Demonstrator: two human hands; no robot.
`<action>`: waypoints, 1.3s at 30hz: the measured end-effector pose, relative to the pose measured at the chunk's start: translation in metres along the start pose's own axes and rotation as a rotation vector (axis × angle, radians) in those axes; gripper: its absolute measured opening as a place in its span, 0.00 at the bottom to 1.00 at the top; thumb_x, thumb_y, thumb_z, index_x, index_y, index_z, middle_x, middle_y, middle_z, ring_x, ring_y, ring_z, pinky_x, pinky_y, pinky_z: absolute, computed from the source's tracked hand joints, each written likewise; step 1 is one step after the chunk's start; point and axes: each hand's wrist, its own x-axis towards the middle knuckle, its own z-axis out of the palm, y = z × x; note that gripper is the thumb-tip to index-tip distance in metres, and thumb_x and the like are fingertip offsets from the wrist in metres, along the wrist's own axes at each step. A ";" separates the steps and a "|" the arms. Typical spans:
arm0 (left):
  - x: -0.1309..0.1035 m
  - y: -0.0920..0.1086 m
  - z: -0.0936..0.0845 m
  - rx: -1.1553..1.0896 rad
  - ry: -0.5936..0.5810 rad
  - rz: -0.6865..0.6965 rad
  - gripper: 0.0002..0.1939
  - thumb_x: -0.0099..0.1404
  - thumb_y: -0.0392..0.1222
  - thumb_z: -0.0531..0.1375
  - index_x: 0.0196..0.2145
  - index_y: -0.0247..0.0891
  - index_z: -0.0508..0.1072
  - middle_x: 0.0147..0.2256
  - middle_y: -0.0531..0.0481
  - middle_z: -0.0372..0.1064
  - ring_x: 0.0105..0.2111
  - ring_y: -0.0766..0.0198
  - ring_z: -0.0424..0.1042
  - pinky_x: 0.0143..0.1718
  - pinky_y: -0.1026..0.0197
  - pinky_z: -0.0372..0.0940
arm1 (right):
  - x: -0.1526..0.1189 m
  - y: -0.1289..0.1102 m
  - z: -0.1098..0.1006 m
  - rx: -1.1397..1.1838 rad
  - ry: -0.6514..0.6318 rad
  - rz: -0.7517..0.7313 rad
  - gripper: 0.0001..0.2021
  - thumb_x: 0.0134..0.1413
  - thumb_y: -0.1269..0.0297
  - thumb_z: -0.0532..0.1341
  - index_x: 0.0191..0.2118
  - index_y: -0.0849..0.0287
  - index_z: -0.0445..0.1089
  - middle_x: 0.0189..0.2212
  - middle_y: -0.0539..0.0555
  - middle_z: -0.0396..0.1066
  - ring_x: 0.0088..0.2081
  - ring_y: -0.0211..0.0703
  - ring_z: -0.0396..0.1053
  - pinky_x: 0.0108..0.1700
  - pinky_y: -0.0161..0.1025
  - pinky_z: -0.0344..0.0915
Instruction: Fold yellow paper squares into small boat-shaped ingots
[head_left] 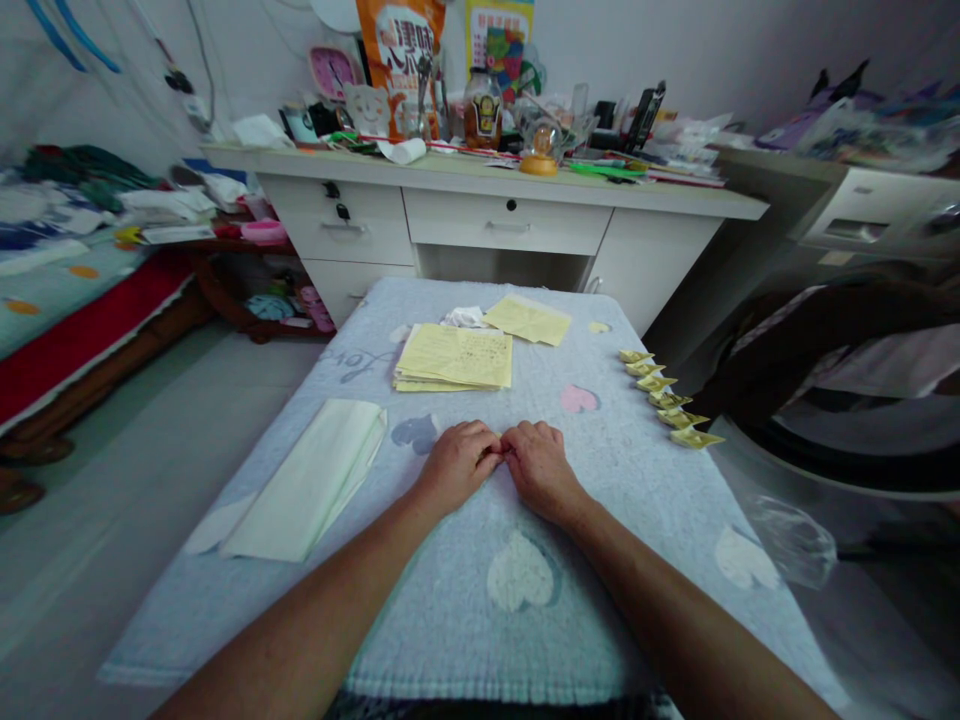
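My left hand [459, 462] and my right hand [538, 464] meet fingertip to fingertip above the middle of the cloth-covered table [480, 630]. Both are closed, with fingers curled and pinched together. Whatever lies between them is hidden by the fingers. Just beyond the hands sits a stack of yellow paper sheets [454, 357], with writing on the top one. Another yellow sheet [529, 319] lies behind it at an angle, beside a crumpled white tissue [465, 317]. Several small folded yellow paper pieces [696, 438] stand in a row along the right edge.
A folded pale green-white paper or cloth [311, 480] lies at the table's left. A white desk [510, 215] crowded with jars and bags stands behind. To the right is a front-loading washing machine [862, 215]; a bed [75, 290] is at the left.
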 end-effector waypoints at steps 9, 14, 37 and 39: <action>-0.006 0.001 -0.004 0.210 0.053 -0.169 0.08 0.60 0.47 0.62 0.33 0.42 0.70 0.40 0.50 0.64 0.43 0.56 0.60 0.44 0.53 0.54 | 0.000 0.002 0.001 -0.007 0.004 -0.011 0.06 0.60 0.69 0.53 0.38 0.56 0.67 0.36 0.53 0.66 0.40 0.46 0.58 0.43 0.42 0.50; -0.010 -0.004 -0.009 0.290 0.036 -0.199 0.08 0.61 0.48 0.61 0.35 0.43 0.69 0.40 0.50 0.63 0.44 0.55 0.58 0.45 0.52 0.52 | 0.001 0.002 0.002 -0.018 -0.009 -0.003 0.07 0.61 0.67 0.52 0.38 0.56 0.67 0.36 0.52 0.67 0.40 0.45 0.59 0.43 0.42 0.50; -0.010 -0.006 -0.009 0.289 0.011 -0.208 0.10 0.61 0.49 0.60 0.35 0.42 0.68 0.39 0.50 0.62 0.44 0.55 0.58 0.46 0.53 0.53 | 0.001 -0.004 0.001 -0.083 0.026 0.078 0.09 0.58 0.57 0.57 0.41 0.54 0.66 0.38 0.55 0.65 0.42 0.50 0.59 0.44 0.45 0.51; -0.010 -0.007 -0.009 0.278 -0.001 -0.218 0.09 0.60 0.48 0.60 0.35 0.43 0.68 0.40 0.50 0.62 0.44 0.56 0.58 0.46 0.53 0.53 | -0.001 -0.002 -0.001 -0.085 0.045 0.114 0.12 0.57 0.54 0.58 0.45 0.51 0.66 0.40 0.55 0.64 0.43 0.51 0.59 0.45 0.46 0.51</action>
